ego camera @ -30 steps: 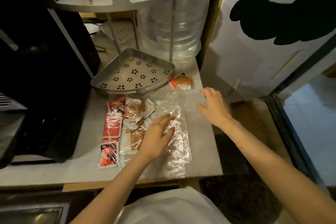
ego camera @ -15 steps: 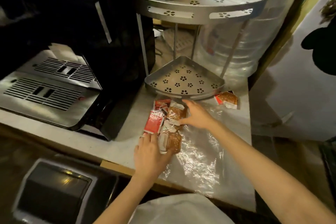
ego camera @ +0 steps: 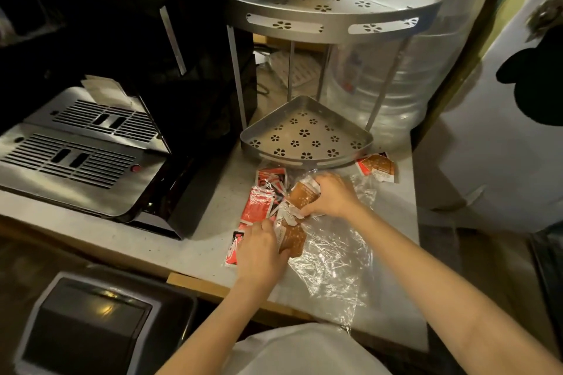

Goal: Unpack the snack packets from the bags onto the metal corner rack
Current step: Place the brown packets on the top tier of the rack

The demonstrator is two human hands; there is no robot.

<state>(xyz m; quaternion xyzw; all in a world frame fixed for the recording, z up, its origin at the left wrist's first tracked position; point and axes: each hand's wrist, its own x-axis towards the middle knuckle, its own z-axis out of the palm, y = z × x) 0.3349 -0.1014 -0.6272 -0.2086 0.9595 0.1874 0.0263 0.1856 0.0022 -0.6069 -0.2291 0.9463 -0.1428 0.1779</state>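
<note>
- Pinching a brown packet (ego camera: 300,193), right hand (ego camera: 330,196) sits over the clear bag (ego camera: 332,256).
- Left hand (ego camera: 259,253) closes on another brown packet (ego camera: 291,239); rack (ego camera: 304,137) shelves bare.

Black coffee machine (ego camera: 128,119) left; clear water jug (ego camera: 405,94) behind; grey counter (ego camera: 195,250).

Both hands (ego camera: 262,250) (ego camera: 332,196) curled (forearms bare)

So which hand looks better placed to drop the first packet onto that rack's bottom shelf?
The right hand, probably: it already grips a brown packet just in front of the lower shelf. The left hand sits farther back.
</note>
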